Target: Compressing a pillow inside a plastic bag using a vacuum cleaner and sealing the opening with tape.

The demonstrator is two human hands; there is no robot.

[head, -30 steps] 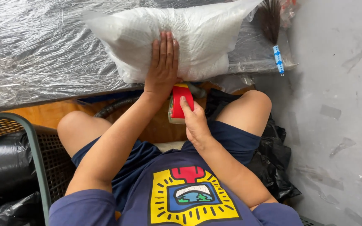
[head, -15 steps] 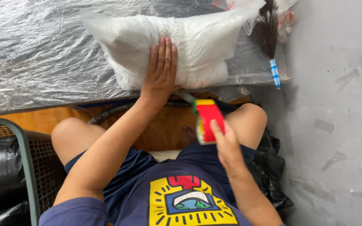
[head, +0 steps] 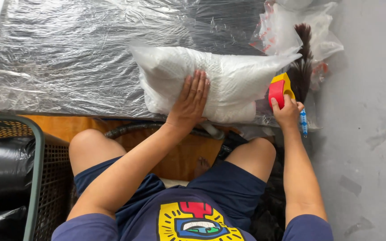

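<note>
White stuffed bag [head: 228, 82] lies on a plastic-sheeted table [head: 68, 58] (a dark basket [head: 36, 169] stands far left); the left hand [head: 190, 100] presses flat on its near face, fingers spread; at the bag's right end, the right hand [head: 287, 111] grips a red-and-yellow tape dispenser [head: 280, 89], fingers wrapped around it, beside a dark feather duster [head: 301, 67].

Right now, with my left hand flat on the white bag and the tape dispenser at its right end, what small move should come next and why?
Probably bring the tape dispenser in your right hand onto the bag's loose right end. Your left hand presses the white bag flat on the plastic sheet, so it looks steady, and the dispenser sits just beside that end.
</note>
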